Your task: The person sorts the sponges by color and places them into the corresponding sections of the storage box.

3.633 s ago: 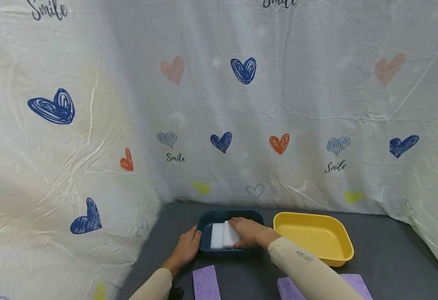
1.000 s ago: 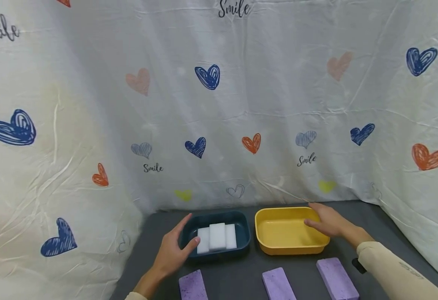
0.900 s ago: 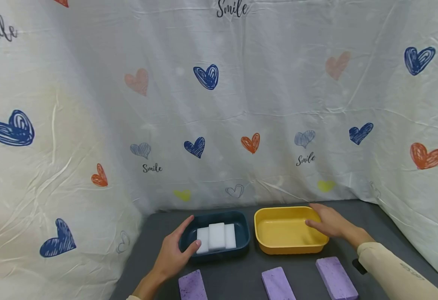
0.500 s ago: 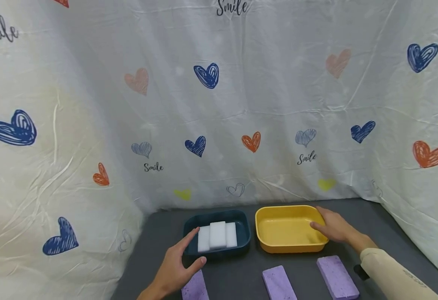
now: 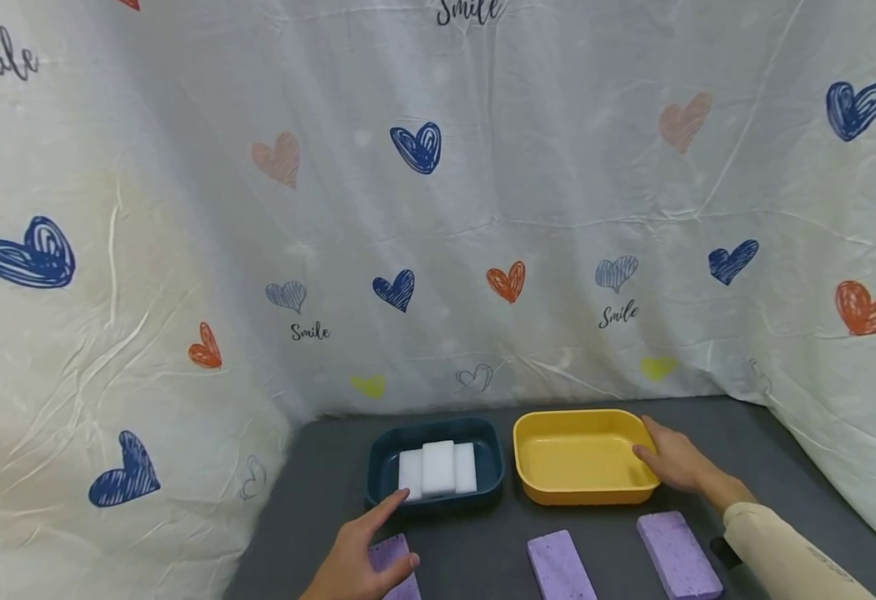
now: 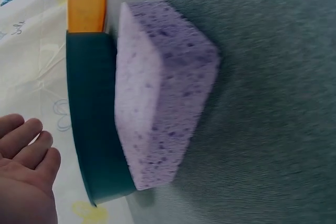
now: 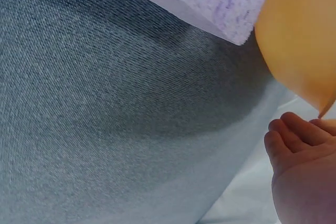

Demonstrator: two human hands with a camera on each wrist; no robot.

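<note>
My left hand (image 5: 362, 554) reaches over the left purple sponge (image 5: 400, 575), with index finger and thumb spread apart and nothing held. Its index fingertip overlaps the near edge of the dark blue tray (image 5: 385, 442) in the head view; whether they touch I cannot tell. Loosely bent fingers show in the left wrist view, apart from the sponge (image 6: 163, 93). My right hand (image 5: 678, 458) grips the right end of the yellow tray (image 5: 583, 475), thumb over the rim and fingers along the outside. In the right wrist view its fingers (image 7: 299, 135) lie by the tray's rim.
Three white sponges (image 5: 438, 468) lie in the dark blue tray. Two more purple sponges, one in the middle (image 5: 560, 567) and one at right (image 5: 679, 554), lie in front of the yellow tray. A heart-print curtain (image 5: 445, 208) hangs behind the grey table (image 5: 475, 550).
My left hand has left the dark blue tray's left side and moved down toward the left purple sponge. The right hand has shifted slightly outward on the yellow tray's end, after earlier reaching into the blue tray.
</note>
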